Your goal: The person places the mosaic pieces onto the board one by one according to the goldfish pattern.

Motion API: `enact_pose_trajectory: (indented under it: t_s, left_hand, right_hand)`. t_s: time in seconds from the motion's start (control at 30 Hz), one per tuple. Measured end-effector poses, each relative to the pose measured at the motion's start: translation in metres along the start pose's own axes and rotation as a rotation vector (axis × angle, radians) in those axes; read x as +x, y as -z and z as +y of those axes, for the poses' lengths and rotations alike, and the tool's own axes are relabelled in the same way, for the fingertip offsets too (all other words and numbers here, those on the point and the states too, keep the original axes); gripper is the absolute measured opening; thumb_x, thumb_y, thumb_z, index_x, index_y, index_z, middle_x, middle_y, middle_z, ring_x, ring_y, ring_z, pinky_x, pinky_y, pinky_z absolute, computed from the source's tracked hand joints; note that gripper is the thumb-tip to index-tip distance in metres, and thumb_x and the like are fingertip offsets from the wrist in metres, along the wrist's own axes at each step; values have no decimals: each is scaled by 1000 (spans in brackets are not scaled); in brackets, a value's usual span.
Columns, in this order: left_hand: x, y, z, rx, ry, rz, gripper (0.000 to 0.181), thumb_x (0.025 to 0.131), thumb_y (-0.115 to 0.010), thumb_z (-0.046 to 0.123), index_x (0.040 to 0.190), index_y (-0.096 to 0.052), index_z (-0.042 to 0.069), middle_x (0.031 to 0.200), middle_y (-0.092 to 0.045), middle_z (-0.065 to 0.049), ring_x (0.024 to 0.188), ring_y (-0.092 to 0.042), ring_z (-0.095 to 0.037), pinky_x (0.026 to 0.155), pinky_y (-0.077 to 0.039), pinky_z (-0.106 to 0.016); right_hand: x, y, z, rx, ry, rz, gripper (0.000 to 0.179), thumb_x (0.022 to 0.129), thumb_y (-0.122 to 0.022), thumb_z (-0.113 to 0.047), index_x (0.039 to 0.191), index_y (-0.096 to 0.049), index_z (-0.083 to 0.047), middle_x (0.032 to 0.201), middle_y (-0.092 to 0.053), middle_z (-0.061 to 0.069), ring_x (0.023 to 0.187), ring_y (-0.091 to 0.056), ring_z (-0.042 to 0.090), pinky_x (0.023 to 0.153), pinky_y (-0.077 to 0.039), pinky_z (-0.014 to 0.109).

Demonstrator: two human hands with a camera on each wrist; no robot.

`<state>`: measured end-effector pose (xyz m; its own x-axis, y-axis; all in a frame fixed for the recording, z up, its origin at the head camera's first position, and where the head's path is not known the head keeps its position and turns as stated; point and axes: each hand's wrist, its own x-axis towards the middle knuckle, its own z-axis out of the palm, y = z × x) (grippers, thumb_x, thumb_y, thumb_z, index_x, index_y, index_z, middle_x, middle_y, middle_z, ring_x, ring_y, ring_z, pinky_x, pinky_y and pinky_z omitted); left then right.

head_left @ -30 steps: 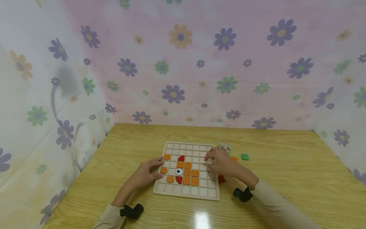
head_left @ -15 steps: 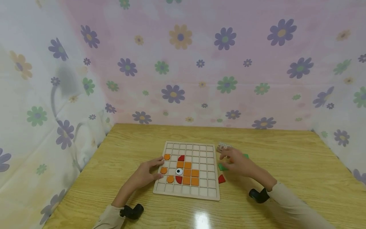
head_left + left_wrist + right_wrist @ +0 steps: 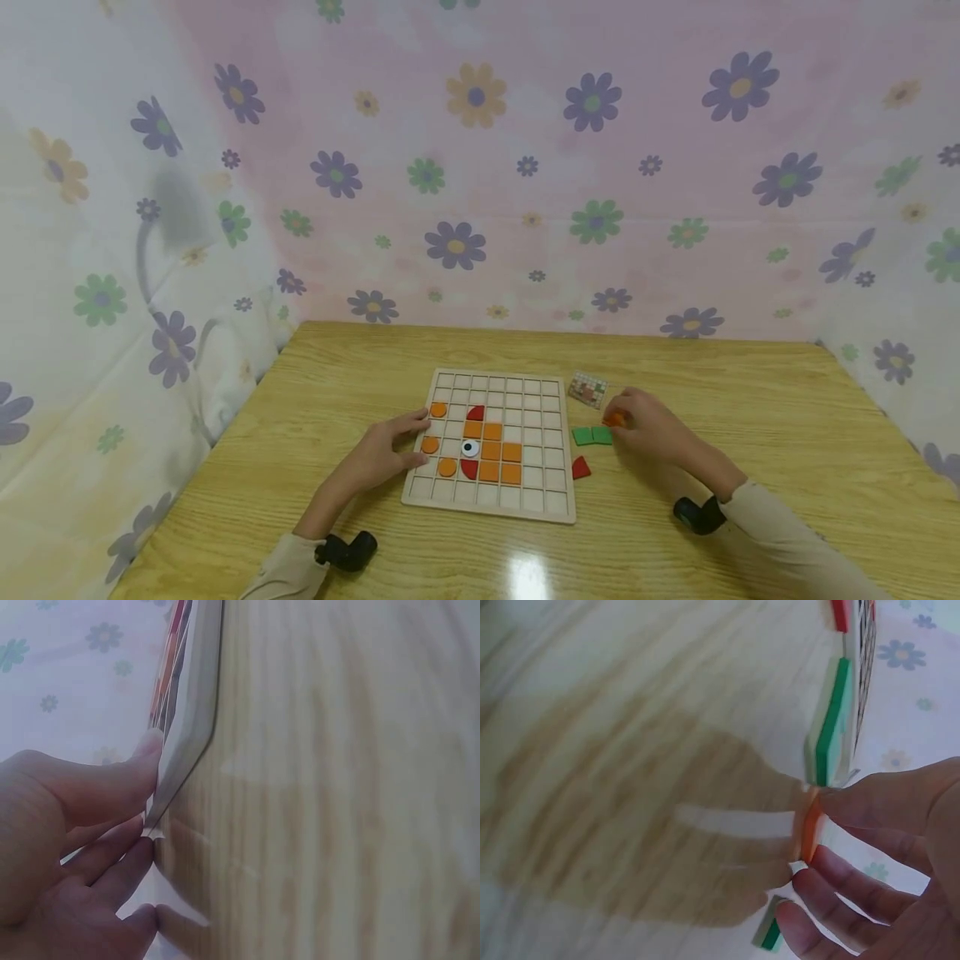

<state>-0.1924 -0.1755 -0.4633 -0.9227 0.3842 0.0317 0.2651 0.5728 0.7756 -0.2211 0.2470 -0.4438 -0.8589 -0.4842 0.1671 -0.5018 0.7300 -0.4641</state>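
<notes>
In the head view, a square wooden grid board (image 3: 536,479) lies on the table, with orange squares (image 3: 491,452), orange discs (image 3: 447,467), red quarter-round pieces (image 3: 476,413) and an eye piece (image 3: 470,448) in its cells. My left hand (image 3: 378,454) rests at the board's left edge, its thumb (image 3: 150,754) touching the rim in the left wrist view. Right of the board, my right hand (image 3: 656,433) pinches an orange tile (image 3: 810,829) between thumb and fingertips. Green tiles (image 3: 592,436) lie just left of that hand.
A red quarter-round piece (image 3: 581,467) sits by the board's right edge. Behind the green tiles lies a small pattern card (image 3: 588,389). Another green tile (image 3: 770,930) shows under the fingers in the right wrist view. Flowered cloth (image 3: 525,192) hangs behind the table (image 3: 360,350).
My right hand has moved right, from over the board's right side to the loose pieces, and now pinches an orange tile. Two green tiles have come into view. The left hand stays put.
</notes>
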Motion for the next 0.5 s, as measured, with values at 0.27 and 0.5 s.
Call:
enact_pose_trajectory:
  t_s: [0.27,0.5]
  left_hand:
    - [-2,-1,0,-4,0,-6,51,83,-72,7,131,-56,2,145,-42,-9,137,-30,-33,108,-28,-51]
    - [-1,0,1,-6,-6,1,51,83,-72,7,131,-56,2,145,-42,-9,137,-30,-33,108,-28,-50]
  right_hand:
    - [-2,-2,7,17,-32,-2,14,78,-70,4,89,-68,-5,82,-57,3,63,-44,10,53,-40,25]
    - [2,-2,4,39,-37,22,12,78,-69,7,85,-67,-2,81,-57,5,60,-43,11,51,-40,24]
